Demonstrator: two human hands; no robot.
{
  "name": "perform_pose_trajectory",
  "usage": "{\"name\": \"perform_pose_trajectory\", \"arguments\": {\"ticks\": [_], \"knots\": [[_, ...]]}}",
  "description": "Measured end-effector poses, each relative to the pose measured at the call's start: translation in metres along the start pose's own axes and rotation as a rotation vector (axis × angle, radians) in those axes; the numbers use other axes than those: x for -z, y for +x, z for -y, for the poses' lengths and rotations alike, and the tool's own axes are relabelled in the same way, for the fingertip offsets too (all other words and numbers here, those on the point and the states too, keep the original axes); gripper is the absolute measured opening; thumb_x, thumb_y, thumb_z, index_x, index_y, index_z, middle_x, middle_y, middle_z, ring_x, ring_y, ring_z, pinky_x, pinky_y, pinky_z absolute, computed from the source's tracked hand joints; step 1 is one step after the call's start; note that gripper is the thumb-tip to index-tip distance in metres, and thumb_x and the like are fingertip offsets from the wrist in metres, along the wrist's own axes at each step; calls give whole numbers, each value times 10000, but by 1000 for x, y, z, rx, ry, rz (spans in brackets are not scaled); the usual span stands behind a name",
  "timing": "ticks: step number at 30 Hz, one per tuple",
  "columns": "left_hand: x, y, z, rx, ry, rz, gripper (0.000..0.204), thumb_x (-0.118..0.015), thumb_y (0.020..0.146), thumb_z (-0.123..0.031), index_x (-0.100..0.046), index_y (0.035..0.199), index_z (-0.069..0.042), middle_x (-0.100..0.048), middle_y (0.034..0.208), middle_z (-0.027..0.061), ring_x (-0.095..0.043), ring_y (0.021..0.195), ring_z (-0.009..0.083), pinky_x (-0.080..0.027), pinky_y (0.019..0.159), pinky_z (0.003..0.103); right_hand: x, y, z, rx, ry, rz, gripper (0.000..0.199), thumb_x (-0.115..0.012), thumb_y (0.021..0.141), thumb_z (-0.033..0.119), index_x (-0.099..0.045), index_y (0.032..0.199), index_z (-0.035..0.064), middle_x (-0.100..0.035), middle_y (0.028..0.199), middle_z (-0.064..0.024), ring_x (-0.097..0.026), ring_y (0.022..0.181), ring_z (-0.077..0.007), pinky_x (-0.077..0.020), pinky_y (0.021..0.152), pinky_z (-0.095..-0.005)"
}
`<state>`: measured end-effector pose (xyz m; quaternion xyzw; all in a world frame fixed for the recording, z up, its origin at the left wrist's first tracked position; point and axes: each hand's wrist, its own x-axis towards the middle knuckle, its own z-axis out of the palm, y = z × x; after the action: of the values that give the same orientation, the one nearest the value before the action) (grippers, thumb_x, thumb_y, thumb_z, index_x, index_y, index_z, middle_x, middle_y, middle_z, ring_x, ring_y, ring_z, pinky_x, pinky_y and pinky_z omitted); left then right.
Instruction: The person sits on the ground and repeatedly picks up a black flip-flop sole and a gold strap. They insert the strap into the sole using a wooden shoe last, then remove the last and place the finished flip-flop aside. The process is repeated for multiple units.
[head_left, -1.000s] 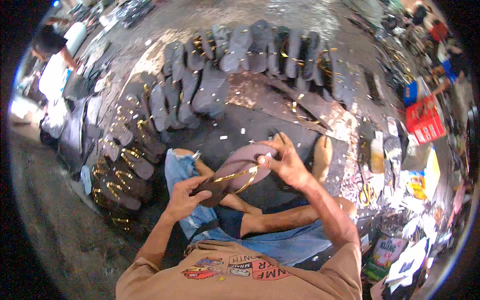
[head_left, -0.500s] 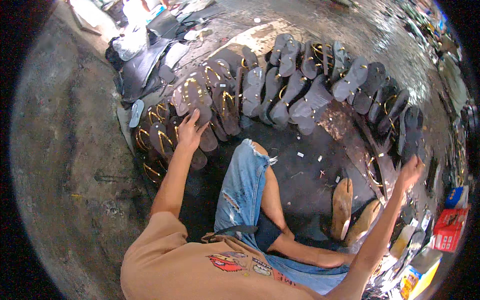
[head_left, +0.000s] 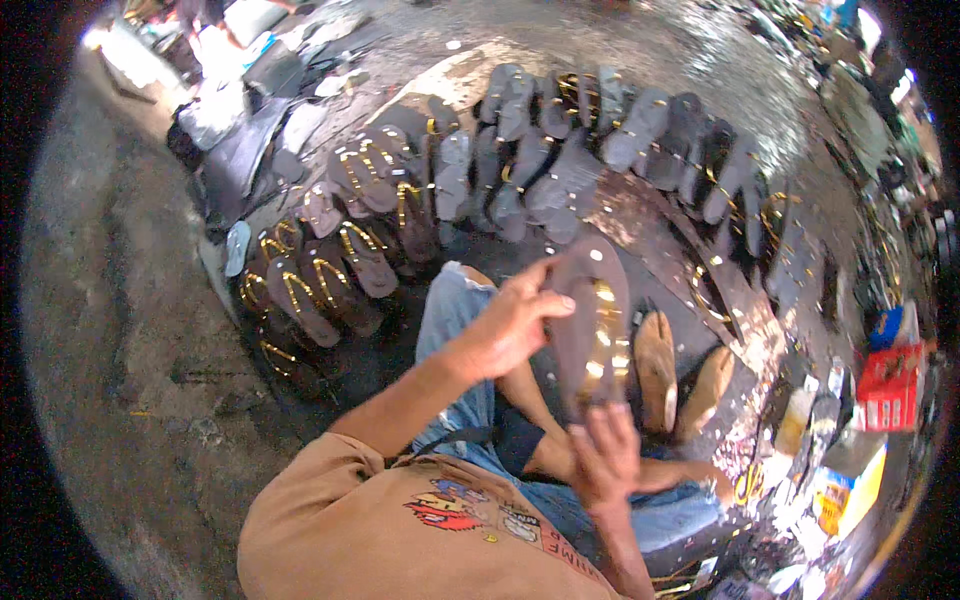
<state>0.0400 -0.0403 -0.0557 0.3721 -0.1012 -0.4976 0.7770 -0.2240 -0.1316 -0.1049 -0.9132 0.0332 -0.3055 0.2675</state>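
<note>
A brown thong sandal (head_left: 578, 335) with shiny gold straps is lifted in front of my knees, its long side upright in the head view. My left hand (head_left: 515, 325) is closed on its left edge near the upper end, thumb on the top face. Below, my right hand (head_left: 608, 455) has its fingers against the lower end of the sandal, seemingly gripping it. More brown sandals with gold straps (head_left: 300, 300) lie at the left. Dark soles (head_left: 510, 185) and other sandals stretch in an arc across the far side.
Two wooden foot-shaped lasts (head_left: 656, 375) lie right of the held sandal. A red box (head_left: 888, 388) and a yellow-and-white box (head_left: 850, 495) stand at the right amid scraps. Dark sheets and a clear bag (head_left: 215, 120) lie at the far left.
My left hand has come from the left rows to the middle with a sandal. My right hand has moved in from the far right to the sandal's lower end. The view has shifted rightward.
</note>
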Motion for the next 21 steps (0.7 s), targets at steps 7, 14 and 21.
{"name": "perform_pose_trajectory", "arguments": {"ticks": [7,14,21], "knots": [[-61,-38,-27,-631,1306,408,418,-726,786,78,-709,1181,-56,-638,1427,167,-680,1205,349,-559,1014,414,28,29,0,-504,487,-145,547,-757,818,23,-632,1350,8,-602,1434,-232,-545,1377,-406,-431,1165,-498],[-91,-56,-17,-837,1378,561,336,-703,852,-166,-752,1175,-84,-702,1337,162,-640,1303,372,-462,1149,516,87,73,31,-157,222,-232,438,-796,725,35,-731,1155,-16,-745,1183,-185,-734,1113,-366,-608,941,-419],[-100,-64,-31,-771,1543,520,449,-804,812,-179,-647,1221,-78,-735,1259,151,-676,1235,372,-457,1107,570,86,70,31,-129,178,-291,325,-775,743,22,-766,1062,-36,-771,1100,-185,-762,1056,-353,-632,908,-418]]}}
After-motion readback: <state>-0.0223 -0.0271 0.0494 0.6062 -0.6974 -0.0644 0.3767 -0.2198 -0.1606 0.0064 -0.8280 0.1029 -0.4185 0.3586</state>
